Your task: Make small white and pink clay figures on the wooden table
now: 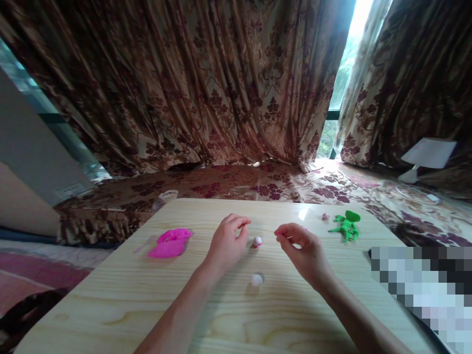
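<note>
Between my two hands, a small white ball with pink bits [257, 241] at its base sits on the light wooden table [236, 319]. A plain white ball [256, 280] lies nearer to me. My left hand [229, 242] hovers just left of the pink-and-white piece, thumb and forefinger bent but apart, with nothing seen between them. On the other side, my right hand [300, 248] is closed in a pinch, thumb against forefinger. Whatever is in that pinch, if anything, is too small to make out.
Bright pink soft material [169, 243] lies at the table's left. Toward the back right are a green piece with thin limbs [346, 227] and a small pinkish lump [325, 216]. A pixelated area covers the right edge. Behind stand a patterned curtain [221, 88] and a white lamp [427, 152].
</note>
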`<move>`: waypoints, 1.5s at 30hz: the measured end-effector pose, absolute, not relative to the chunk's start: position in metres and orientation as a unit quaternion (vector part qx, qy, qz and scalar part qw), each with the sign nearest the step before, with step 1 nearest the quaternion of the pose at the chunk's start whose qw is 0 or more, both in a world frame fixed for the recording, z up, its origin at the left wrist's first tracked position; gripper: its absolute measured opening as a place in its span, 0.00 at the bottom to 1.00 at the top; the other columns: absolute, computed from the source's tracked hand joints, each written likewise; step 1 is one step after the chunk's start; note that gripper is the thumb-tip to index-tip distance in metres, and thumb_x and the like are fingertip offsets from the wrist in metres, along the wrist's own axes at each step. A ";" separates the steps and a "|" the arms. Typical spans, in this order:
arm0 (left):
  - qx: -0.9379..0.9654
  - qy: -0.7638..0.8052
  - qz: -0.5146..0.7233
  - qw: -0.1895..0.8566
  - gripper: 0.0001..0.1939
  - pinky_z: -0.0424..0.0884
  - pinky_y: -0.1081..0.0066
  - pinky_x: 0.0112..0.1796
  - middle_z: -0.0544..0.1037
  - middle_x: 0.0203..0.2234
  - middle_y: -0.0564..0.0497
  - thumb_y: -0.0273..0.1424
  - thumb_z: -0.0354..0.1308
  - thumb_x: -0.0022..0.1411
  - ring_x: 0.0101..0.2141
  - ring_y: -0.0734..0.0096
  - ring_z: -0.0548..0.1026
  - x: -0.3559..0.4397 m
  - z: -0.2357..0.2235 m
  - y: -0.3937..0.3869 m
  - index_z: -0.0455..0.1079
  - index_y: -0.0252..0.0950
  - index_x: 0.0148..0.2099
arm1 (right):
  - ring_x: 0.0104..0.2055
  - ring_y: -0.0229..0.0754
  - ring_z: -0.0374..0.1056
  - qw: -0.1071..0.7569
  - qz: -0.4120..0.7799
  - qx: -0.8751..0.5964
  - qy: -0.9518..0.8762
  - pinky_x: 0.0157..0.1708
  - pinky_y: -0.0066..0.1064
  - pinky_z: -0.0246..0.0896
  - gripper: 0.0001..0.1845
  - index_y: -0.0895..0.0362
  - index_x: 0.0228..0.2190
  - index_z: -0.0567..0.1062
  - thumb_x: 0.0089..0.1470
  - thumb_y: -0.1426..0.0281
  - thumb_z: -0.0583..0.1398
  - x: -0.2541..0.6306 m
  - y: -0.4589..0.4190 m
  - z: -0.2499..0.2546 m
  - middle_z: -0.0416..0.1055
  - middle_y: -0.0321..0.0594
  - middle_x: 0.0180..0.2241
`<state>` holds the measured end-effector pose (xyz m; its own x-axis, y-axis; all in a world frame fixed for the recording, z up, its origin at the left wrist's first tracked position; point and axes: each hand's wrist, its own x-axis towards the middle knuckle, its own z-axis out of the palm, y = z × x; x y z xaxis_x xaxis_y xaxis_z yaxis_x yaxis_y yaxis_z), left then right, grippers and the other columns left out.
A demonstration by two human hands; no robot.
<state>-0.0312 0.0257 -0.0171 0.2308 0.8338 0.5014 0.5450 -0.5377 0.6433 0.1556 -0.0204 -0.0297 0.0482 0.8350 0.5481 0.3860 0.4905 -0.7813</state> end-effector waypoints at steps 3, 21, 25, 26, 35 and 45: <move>0.828 0.428 0.343 0.113 0.15 0.61 0.64 0.47 0.72 0.38 0.48 0.23 0.49 0.55 0.43 0.65 0.66 -0.033 -0.022 0.025 0.71 0.38 0.44 | 0.29 0.35 0.67 0.551 0.201 -0.461 -0.666 0.28 0.25 0.65 0.06 0.55 0.29 0.71 0.50 0.77 0.56 0.156 -0.019 -0.031 0.69 0.35 0.27; 0.767 0.421 0.415 0.249 0.13 0.61 0.66 0.45 0.74 0.41 0.48 0.31 0.53 0.57 0.43 0.65 0.68 -0.022 -0.026 0.021 0.71 0.41 0.45 | 0.33 0.38 0.69 0.573 0.273 -0.459 -0.621 0.32 0.29 0.66 0.07 0.55 0.35 0.73 0.51 0.71 0.59 0.155 -0.015 -0.039 0.73 0.38 0.31; 0.671 0.409 0.435 0.439 0.16 0.63 0.69 0.42 0.75 0.42 0.48 0.35 0.56 0.55 0.40 0.67 0.70 -0.015 -0.017 0.013 0.70 0.40 0.47 | 0.31 0.38 0.69 0.599 0.323 -0.457 -0.573 0.31 0.29 0.66 0.08 0.55 0.35 0.74 0.50 0.69 0.60 0.156 -0.016 -0.034 0.73 0.38 0.29; 0.653 0.398 0.432 0.479 0.17 0.63 0.69 0.42 0.75 0.41 0.48 0.35 0.56 0.55 0.40 0.68 0.70 -0.014 -0.015 0.011 0.70 0.39 0.47 | 0.29 0.37 0.68 0.604 0.331 -0.459 -0.562 0.30 0.28 0.65 0.07 0.55 0.34 0.74 0.49 0.69 0.60 0.156 -0.016 -0.032 0.73 0.37 0.28; 0.489 0.309 0.451 0.680 0.17 0.63 0.68 0.45 0.74 0.41 0.46 0.32 0.56 0.56 0.42 0.68 0.70 -0.014 -0.004 0.003 0.67 0.36 0.49 | 0.29 0.36 0.67 0.617 0.364 -0.446 -0.536 0.27 0.26 0.63 0.06 0.56 0.32 0.73 0.50 0.68 0.60 0.155 -0.021 -0.020 0.71 0.36 0.27; 0.382 0.276 0.464 0.750 0.16 0.68 0.70 0.43 0.73 0.39 0.49 0.23 0.60 0.51 0.36 0.75 0.73 -0.010 -0.008 0.002 0.69 0.36 0.44 | 0.28 0.36 0.65 0.623 0.363 -0.426 -0.547 0.25 0.27 0.63 0.07 0.56 0.31 0.71 0.47 0.69 0.62 0.151 -0.019 -0.027 0.69 0.36 0.28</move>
